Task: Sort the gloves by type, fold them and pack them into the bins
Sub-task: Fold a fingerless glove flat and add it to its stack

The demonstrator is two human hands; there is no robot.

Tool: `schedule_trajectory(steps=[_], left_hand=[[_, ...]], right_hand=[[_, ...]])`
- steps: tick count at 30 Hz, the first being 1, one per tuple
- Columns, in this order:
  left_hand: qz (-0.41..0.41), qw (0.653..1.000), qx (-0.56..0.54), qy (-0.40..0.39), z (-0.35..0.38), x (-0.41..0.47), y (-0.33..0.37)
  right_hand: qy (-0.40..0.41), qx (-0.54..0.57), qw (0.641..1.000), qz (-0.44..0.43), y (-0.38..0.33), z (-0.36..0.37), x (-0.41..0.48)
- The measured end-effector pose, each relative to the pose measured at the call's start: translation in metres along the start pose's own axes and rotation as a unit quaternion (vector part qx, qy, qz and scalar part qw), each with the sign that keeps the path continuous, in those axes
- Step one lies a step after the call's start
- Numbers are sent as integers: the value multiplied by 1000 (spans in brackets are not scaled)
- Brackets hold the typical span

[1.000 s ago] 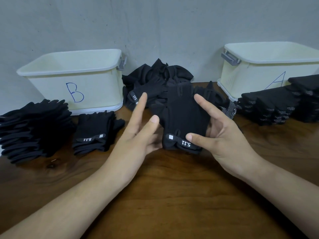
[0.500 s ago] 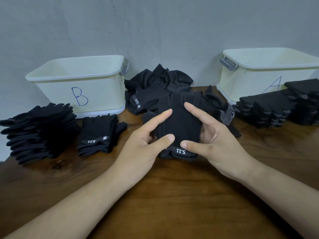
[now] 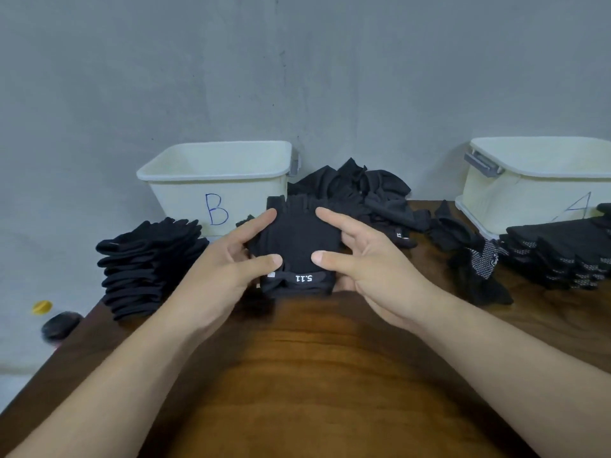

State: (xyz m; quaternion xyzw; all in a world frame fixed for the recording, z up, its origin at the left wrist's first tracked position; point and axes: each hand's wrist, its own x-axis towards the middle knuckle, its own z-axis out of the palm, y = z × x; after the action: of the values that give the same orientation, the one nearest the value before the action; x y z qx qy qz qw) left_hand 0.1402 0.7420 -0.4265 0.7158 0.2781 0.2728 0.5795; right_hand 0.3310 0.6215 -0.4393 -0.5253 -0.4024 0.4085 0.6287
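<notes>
At far left, on the table's (image 3: 314,375) corner, a folded stack (image 3: 148,262) sits close to the edge, with bin B (image 3: 215,180) behind it. A careless set-down there could knock gloves to the floor. At centre, the left hand (image 3: 218,276) and right hand (image 3: 373,269) pinch a folded glove (image 3: 297,246) between thumbs and forefingers, held above the table in front of bin B; the other fingers sit behind it, unseen. The fabric looks soft, so a loosened pinch would likely let the fold spring open. Behind it lies the unsorted pile (image 3: 363,193), and to the right a dotted glove (image 3: 482,259) near the dotted stack (image 3: 558,252) in front of bin A (image 3: 535,186). Both types are black, so mixing the stacks is an easy mistake.
</notes>
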Motion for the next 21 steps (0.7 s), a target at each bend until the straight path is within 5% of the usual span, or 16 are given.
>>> schedule_trajectory(steps=[6, 21], left_hand=[[-73, 994, -61, 56, -54, 12, -9], [-122, 978, 109, 129, -57, 29, -31]], right_hand=[[2, -8, 999, 49, 11, 55, 57], [23, -175, 979, 101, 44, 76, 84]])
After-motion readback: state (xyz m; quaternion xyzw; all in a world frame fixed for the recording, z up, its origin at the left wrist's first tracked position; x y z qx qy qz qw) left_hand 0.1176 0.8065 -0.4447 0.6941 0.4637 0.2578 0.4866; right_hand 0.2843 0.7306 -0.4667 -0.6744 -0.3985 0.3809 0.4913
